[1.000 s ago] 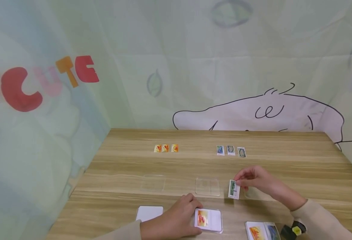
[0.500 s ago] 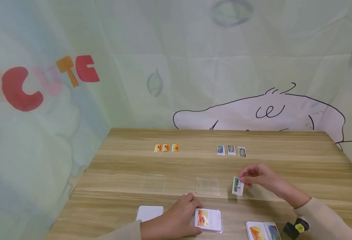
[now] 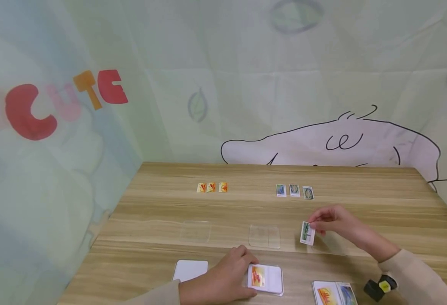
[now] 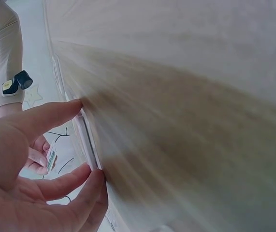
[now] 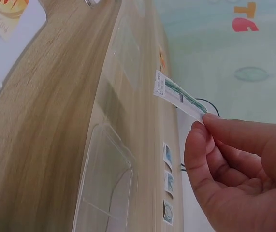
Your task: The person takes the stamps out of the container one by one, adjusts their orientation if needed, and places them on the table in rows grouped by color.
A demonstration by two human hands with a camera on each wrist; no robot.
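One green stamp [image 3: 306, 235] hangs above the table [image 3: 231, 208], pinched at one end by the right hand [image 3: 334, 220], where a slack hold could drop it or a hard one crease it, while the left hand [image 3: 223, 277], gripping the white card [image 3: 273, 280], could jolt the orange stamp [image 3: 258, 276].

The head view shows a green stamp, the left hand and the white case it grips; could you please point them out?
Green stamp [image 3: 307, 234]: head view, middle of its printed face.
Left hand [image 3: 224, 275]: head view, back of the hand.
White case [image 3: 273, 279]: head view, blank right half.
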